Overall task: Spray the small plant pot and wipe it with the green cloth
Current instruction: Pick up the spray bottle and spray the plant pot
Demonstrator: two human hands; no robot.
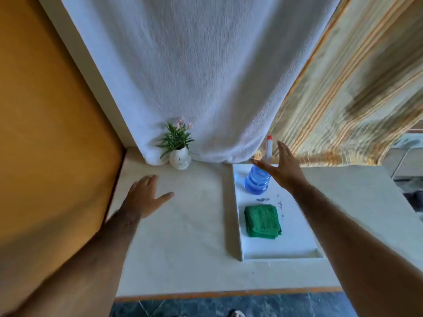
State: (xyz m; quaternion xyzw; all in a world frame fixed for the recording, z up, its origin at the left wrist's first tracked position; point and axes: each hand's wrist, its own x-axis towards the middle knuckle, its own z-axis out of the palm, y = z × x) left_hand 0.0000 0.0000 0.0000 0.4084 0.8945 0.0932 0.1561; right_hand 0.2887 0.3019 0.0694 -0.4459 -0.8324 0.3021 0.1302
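Note:
A small white plant pot (180, 159) with green leaves and pink flowers stands at the back of the ledge against the white curtain. On a white tray (295, 245) to the right stand a blue spray bottle (256, 181) with a white, red-tipped nozzle and, nearer me, a folded green cloth (262, 221). My right hand (280, 167) hovers open just beside the bottle's neck, fingers spread, holding nothing. My left hand (146, 195) is open, palm down, over the ledge in front of the pot and apart from it.
The pale ledge (183, 248) ends at a front edge with dark tiled floor below. An orange wall (45, 133) closes the left side. A white curtain (201, 76) and a striped curtain (343, 99) hang behind.

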